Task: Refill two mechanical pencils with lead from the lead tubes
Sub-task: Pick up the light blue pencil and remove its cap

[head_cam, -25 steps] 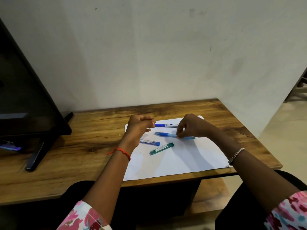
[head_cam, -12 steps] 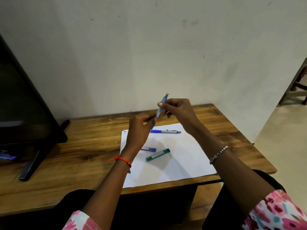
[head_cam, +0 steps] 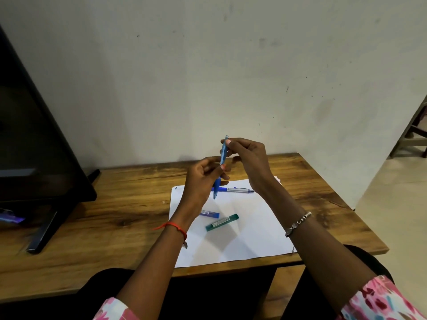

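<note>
**Held over the desk point(head_cam: 115, 204): one light-blue pencil point(head_cam: 223, 153)**

A white sheet point(head_cam: 254, 227) is spread on the desk; above it the light-blue pencil is pinched near its top by the fingers point(head_cam: 231, 143) of the right hand point(head_cam: 249, 158) and lower down by the left hand point(head_cam: 201, 181), tip pointing down; the second pencil point(head_cam: 238, 190), green tube point(head_cam: 222, 222) and blue tube point(head_cam: 209, 213) are left on the sheet.

**Pencils and lead tubes**

The light blue pencil point(head_cam: 222, 162) is raised near-upright, tip down (clear of the desk). The blue-and-silver pencil point(head_cam: 235, 190) lies flat, crosswise, on the white sheet point(head_cam: 242, 241). Nearer, the blue tube point(head_cam: 209, 213) and green tube point(head_cam: 222, 222) lie close together, not touching.
</note>
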Demonstrator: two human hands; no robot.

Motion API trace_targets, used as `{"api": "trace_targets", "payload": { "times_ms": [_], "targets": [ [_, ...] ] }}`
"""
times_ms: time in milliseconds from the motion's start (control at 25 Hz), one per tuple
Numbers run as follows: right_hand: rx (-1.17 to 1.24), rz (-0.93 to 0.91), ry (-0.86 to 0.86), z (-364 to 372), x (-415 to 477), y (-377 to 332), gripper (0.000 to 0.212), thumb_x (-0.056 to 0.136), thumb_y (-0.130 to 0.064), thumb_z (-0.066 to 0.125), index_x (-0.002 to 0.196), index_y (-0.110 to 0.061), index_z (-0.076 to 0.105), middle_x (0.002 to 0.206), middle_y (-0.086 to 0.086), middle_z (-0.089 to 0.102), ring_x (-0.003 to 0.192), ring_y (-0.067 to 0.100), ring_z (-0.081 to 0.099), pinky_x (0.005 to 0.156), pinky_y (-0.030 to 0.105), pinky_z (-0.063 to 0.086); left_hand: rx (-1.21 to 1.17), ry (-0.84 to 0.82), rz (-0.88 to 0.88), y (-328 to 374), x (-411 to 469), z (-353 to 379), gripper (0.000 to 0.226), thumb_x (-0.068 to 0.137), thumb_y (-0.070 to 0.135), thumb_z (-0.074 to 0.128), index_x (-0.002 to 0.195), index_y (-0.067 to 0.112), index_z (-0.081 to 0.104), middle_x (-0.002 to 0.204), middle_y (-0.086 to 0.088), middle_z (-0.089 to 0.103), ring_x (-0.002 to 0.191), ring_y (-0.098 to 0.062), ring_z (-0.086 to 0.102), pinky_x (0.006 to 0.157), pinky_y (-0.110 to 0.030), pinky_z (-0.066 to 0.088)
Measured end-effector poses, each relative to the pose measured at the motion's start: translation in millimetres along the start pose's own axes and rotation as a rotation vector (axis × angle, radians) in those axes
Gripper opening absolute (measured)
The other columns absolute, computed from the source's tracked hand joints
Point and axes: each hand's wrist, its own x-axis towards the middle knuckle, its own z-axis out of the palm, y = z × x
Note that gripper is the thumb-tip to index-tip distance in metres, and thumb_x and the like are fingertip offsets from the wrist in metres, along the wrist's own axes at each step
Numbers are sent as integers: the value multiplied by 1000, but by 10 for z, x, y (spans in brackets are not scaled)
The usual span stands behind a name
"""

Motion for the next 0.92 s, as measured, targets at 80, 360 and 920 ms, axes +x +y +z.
{"api": "trace_targets", "payload": {
  "times_ms": [80,360,920],
  "targets": [
    [12,5,0,18,6,-19,22,89,-15,57,102,-3,68,89,11,68,81,21,63,72,32,51,-48,-10,-10,15,2,5,19,87,9,55,106,9,57,78,1,65,54,-2,64,61,-20,57],
    [-11,-60,119,40,5,-32,15,87,-15,61,91,-4,70,77,10,69,69,15,64,61,14,50,-104,-56,-30,51,-31,48,14,90,6,50,101,14,54,72,-2,60,48,0,58,52,-15,54],
    [-4,-23,279,65,22,3,16,82,-18,68,85,-2,72,67,6,67,57,11,66,53,17,54,-119,-82,-36,-26,0,69,13,92,8,48,102,10,56,67,-3,54,56,-10,47,47,-15,44]
  ]
}}
